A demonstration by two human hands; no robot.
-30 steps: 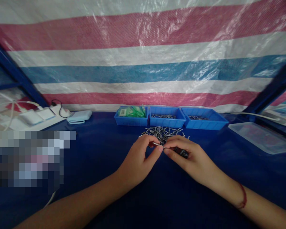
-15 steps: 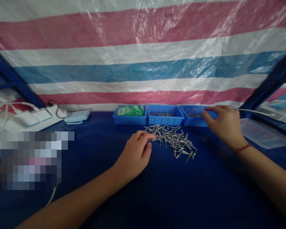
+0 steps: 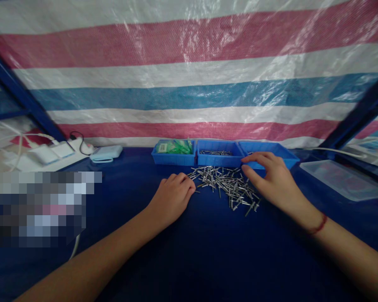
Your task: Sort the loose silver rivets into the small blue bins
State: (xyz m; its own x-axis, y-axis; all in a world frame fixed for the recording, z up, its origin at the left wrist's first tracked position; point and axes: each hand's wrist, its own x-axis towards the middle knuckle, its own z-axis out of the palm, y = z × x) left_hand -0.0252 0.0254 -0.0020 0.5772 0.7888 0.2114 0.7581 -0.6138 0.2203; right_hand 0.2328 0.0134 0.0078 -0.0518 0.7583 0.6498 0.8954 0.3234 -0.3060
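Note:
A loose pile of silver blind rivets (image 3: 236, 188) lies on the dark blue tabletop in front of three blue bins. At the pile's left edge my left hand (image 3: 173, 197) is closed, knuckles up, and the thin end of a rivet (image 3: 198, 191) pokes out by its fingertips. Over the right side of the pile is my right hand (image 3: 269, 178), thumb and forefinger apart with nothing seen between them. It partly covers the right bin (image 3: 286, 157). More rivets lie in the middle bin (image 3: 220, 160).
Green plastic packets (image 3: 176, 147) fill the left bin (image 3: 173, 159). A clear plastic lid (image 3: 343, 180) lies at the right. To the left are a light blue case (image 3: 106, 154) and a white power strip (image 3: 56, 155) with plugs and cables. A striped sheet (image 3: 189, 92) hangs behind.
My hands were together at the pile, then parted. My right hand went to the right bin and has come back toward the pile, open. My left hand has drawn slightly left and closed.

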